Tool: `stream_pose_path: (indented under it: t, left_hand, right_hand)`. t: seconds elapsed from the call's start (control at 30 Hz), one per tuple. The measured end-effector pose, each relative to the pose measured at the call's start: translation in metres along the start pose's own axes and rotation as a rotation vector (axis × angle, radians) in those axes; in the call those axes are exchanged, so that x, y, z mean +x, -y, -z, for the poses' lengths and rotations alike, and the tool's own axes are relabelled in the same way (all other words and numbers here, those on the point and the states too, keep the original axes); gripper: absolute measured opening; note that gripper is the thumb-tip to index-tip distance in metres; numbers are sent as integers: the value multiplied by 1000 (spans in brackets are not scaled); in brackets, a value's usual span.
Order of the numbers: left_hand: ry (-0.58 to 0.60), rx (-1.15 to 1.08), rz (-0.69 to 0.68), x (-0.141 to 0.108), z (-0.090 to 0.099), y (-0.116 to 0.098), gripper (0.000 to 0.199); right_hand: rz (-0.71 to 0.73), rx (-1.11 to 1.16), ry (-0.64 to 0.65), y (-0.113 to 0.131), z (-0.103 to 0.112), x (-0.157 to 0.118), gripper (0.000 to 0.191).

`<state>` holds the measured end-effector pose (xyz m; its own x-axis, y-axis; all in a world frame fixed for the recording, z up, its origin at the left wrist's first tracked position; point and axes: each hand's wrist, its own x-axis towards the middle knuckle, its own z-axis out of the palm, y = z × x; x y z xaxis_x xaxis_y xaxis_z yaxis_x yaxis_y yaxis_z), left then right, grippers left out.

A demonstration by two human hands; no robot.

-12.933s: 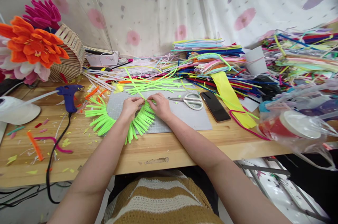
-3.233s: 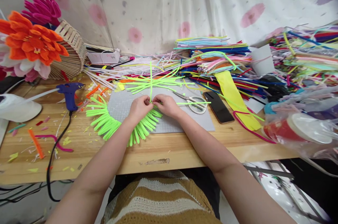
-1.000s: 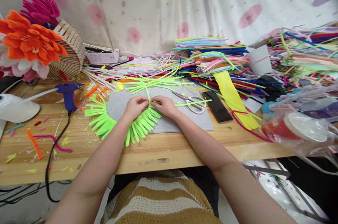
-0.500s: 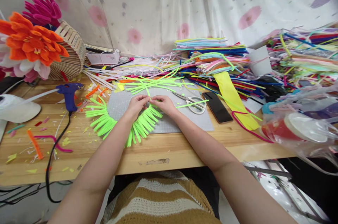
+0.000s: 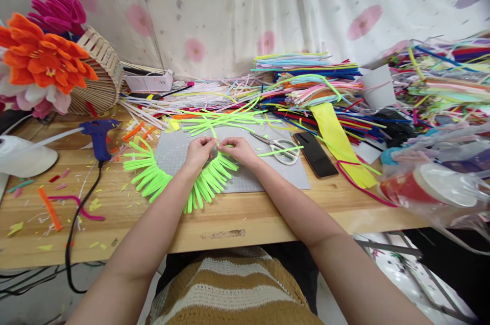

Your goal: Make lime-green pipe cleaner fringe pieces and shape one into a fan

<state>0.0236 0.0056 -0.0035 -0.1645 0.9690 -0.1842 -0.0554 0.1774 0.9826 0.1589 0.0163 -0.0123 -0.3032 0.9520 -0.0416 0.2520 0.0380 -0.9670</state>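
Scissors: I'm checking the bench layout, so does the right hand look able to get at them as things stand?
Probably yes: the scissors lie on the grey mat close beside the right hand, with only a thin green strip across their handles. That hand looks busy at the green fringe, though.

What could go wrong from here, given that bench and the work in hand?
1. The left hand and right hand pinch at one end of the green fringe; a slip might loosen strands there.
2. A green stem crosses the scissors' handles in view; lifting them could snag it.
3. The glue gun's cord hangs past the table's front edge; catching it may drag the gun.
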Motion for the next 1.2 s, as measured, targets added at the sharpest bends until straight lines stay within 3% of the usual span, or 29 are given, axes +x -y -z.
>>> stream_pose_path:
  t: [0.4,0.6,0.77,0.93,1.2]
  left_hand:
    - [-53,8,-11,-1,1,-1,22]
    - [38,-23,51,-2,9,-4,34]
    - [169,41,162,-7,16,-6,42]
    - [213,147,22,-5,18,3,38]
    - [38,207,-120,-1,13,10,25]
  right_hand:
    - [70,-47,39,-3,2,0,30]
    - [115,-163,17,-8,5,0,23]
    - [125,-133,18,-7,8,0,20]
    - [143,-116,23,-5,9,-2,17]
    - [120,-333,-54,-3,6,-4,18]
